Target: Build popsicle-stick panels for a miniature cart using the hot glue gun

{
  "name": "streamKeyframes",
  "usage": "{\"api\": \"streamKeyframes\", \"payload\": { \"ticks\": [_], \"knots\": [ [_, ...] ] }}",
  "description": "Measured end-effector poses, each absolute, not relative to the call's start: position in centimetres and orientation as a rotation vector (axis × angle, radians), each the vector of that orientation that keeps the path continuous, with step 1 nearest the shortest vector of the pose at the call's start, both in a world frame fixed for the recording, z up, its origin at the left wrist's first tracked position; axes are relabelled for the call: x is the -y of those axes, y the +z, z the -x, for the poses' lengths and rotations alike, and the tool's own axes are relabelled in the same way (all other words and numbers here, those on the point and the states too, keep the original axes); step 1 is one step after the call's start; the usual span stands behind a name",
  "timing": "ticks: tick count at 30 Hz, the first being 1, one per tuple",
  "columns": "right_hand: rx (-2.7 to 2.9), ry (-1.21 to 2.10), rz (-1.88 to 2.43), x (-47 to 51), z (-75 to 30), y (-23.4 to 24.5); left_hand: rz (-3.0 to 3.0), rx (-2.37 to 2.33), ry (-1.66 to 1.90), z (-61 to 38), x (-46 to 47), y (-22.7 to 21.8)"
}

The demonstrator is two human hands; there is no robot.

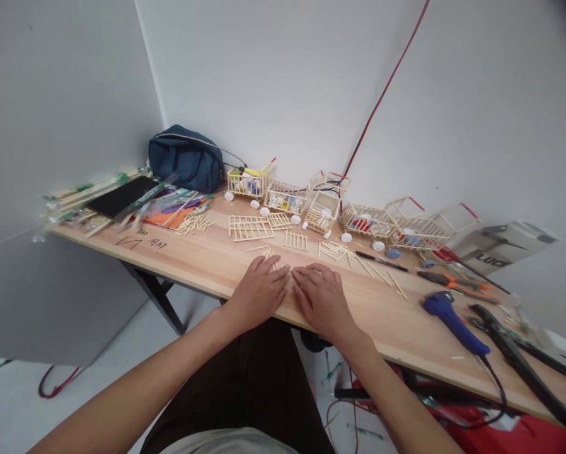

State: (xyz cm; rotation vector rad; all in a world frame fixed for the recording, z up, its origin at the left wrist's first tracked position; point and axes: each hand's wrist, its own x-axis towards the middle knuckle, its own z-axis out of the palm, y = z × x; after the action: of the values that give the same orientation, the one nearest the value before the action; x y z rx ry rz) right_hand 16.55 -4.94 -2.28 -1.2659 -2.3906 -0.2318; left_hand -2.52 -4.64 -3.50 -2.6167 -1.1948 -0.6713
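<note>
My left hand rests at the table's near edge, fingers bent and close together over some short wooden sticks whose ends show beyond the fingertips. Almost touching it, my right hand has its fingers curled down to the tabletop; whatever lies under them is hidden. Just beyond the hands lie flat stick grids: a large one, a smaller one and a comb-like one. A pile of loose sticks spreads to the right of these.
Several miniature stick shopping carts with white wheels line the wall. A blue bag and packaged sticks stand left. On the right lie a black pen, orange-handled pliers, a blue glue gun and a black long-handled tool.
</note>
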Motion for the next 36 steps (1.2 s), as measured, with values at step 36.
{"api": "streamKeyframes", "payload": {
  "ticks": [36],
  "knots": [
    [2.473,0.055,1.356,4.9,-19.5,-2.5,2.640,1.192,-0.710,2.6,4.7,-3.3]
  ]
}}
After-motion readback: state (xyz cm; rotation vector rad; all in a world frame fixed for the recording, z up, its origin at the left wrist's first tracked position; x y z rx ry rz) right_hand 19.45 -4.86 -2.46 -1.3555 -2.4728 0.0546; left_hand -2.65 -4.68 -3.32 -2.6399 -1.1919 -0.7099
